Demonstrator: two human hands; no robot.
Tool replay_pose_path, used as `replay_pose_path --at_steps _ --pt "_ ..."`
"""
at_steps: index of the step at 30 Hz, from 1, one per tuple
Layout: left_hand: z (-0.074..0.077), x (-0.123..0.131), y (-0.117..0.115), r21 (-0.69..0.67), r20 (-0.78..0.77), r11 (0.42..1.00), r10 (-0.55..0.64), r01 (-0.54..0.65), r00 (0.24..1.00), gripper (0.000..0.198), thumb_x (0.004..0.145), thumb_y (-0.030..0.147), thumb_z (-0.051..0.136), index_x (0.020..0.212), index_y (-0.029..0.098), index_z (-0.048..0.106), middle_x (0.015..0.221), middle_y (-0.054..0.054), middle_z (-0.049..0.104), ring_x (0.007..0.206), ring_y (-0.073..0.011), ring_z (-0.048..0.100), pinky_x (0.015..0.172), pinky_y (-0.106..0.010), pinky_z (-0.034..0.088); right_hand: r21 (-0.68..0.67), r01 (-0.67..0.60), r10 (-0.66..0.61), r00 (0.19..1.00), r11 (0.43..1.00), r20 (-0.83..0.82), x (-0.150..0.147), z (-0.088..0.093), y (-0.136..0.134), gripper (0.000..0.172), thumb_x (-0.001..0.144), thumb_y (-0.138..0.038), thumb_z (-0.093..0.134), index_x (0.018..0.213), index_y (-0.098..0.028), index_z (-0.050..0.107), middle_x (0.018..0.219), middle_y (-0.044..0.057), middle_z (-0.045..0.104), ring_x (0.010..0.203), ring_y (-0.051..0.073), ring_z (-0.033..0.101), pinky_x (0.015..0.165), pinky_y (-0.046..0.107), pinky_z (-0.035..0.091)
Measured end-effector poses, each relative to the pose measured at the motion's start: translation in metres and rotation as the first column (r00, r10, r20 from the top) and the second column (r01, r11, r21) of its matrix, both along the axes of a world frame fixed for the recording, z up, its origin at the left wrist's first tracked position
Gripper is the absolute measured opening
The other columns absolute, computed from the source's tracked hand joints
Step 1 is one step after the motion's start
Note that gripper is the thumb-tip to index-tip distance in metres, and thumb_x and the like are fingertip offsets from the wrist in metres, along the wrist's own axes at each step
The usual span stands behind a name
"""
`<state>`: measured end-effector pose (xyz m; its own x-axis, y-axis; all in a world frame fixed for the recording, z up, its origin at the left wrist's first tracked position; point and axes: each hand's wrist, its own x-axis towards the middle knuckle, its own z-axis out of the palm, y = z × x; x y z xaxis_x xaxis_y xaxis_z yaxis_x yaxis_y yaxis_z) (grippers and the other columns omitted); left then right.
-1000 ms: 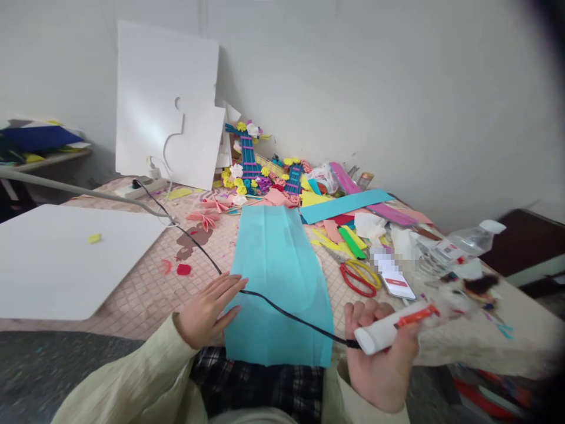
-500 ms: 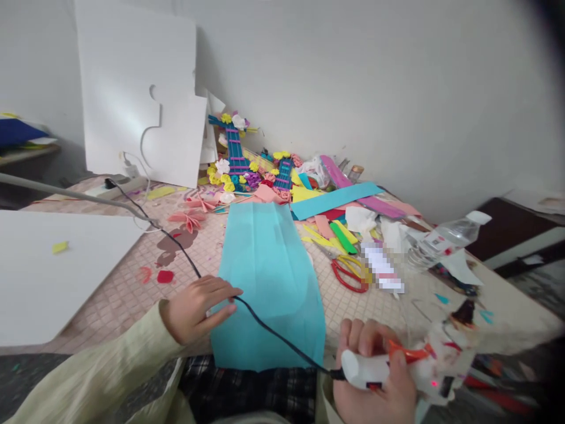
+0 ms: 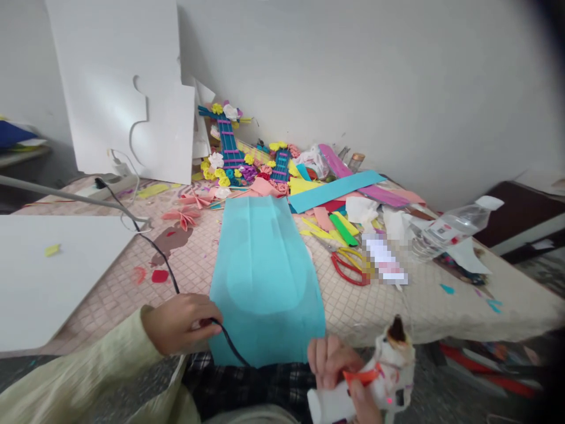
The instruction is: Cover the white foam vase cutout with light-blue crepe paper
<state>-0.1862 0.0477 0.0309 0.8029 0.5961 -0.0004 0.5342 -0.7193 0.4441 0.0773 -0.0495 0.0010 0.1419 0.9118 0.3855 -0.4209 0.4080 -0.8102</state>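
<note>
One white glue gun point(image 3: 329, 405), orange-triggered, dark-tipped, in our closed right hand point(image 3: 330, 360); left hand point(image 3: 183, 323) pinches black cord point(image 3: 232, 345). Blue paper point(image 3: 265, 253) overhangs surface point(image 3: 353, 311) edge, bare room right.

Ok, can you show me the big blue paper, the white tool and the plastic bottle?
Big blue paper point(image 3: 265, 274): head view, the middle of the sheet.
White tool point(image 3: 387, 377): head view, its white body.
Plastic bottle point(image 3: 459, 226): head view, its clear side.
</note>
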Motion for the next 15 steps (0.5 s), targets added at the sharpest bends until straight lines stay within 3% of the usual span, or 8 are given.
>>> replay_pose_path --at_steps 2,4,6,10,12,15 --pt "0.001 -0.006 -0.006 -0.001 -0.017 1.000 0.010 -0.010 1.000 0.023 0.084 0.035 0.042 0.086 0.021 0.061 0.067 -0.001 0.060 0.062 -0.0134 0.054 0.061 -0.023 0.041 0.009 -0.116 0.116 0.993 0.993 0.028 0.002 -0.002 0.000 0.025 0.076 -0.047 0.048 0.071 -0.025 0.059 0.053 -0.003 0.039 0.050 0.013 0.037 0.048 0.027 0.030" --pt "0.002 -0.011 -0.010 -0.025 -0.001 1.000 0.009 -0.010 1.000 0.022 0.085 0.032 0.042 0.087 0.022 0.061 0.070 -0.002 0.060 0.064 -0.0131 0.055 0.063 -0.022 0.042 0.015 -0.142 0.142 0.990 0.990 0.025 0.000 -0.004 0.001 0.024 0.076 -0.047 0.049 0.072 -0.026 0.060 0.054 -0.002 0.040 0.051 0.013 0.039 0.048 0.027 0.031" --pt "0.003 -0.014 -0.012 -0.061 0.030 0.998 -0.005 0.007 1.000 0.025 0.087 0.028 0.038 0.084 0.022 0.062 0.073 -0.003 0.060 0.068 -0.0126 0.055 0.063 -0.021 0.042 -0.004 -0.101 0.101 0.995 0.995 -0.024 -0.003 -0.004 0.002 0.026 0.076 -0.049 0.048 0.077 -0.027 0.062 0.056 -0.002 0.040 0.051 0.012 0.040 0.047 0.027 0.032" --pt "0.003 -0.014 -0.007 -0.055 0.062 0.998 -0.032 0.035 0.998 0.027 0.088 0.026 0.036 0.085 0.021 0.062 0.079 -0.004 0.061 0.073 -0.0125 0.057 0.067 -0.020 0.044 -0.008 0.111 -0.110 0.980 0.994 -0.163 -0.009 0.002 0.007 0.027 0.079 -0.044 0.046 0.096 -0.032 0.062 0.060 -0.002 0.039 0.051 0.011 0.039 0.045 0.024 0.032" --pt "0.007 -0.011 0.001 -0.011 0.034 0.999 -0.038 0.038 0.999 0.025 0.087 0.027 0.038 0.093 0.022 0.061 0.087 -0.005 0.062 0.080 -0.0136 0.058 0.071 -0.021 0.045 0.018 0.122 -0.117 0.978 0.992 -0.173 -0.010 0.007 0.012 0.025 0.080 -0.041 0.046 0.096 -0.031 0.063 0.059 -0.003 0.036 0.049 0.009 0.036 0.044 0.023 0.032" --pt "0.016 -0.002 0.017 0.091 -0.030 0.995 -0.045 0.047 0.999 0.027 0.088 0.028 0.037 0.102 0.021 0.059 0.097 -0.006 0.062 0.089 -0.0156 0.057 0.078 -0.024 0.045 0.110 0.010 0.006 0.989 0.994 -0.145 -0.008 0.002 0.017 0.023 0.080 -0.041 0.046 0.092 -0.031 0.063 0.054 -0.006 0.030 0.042 0.007 0.028 0.040 0.021 0.030"
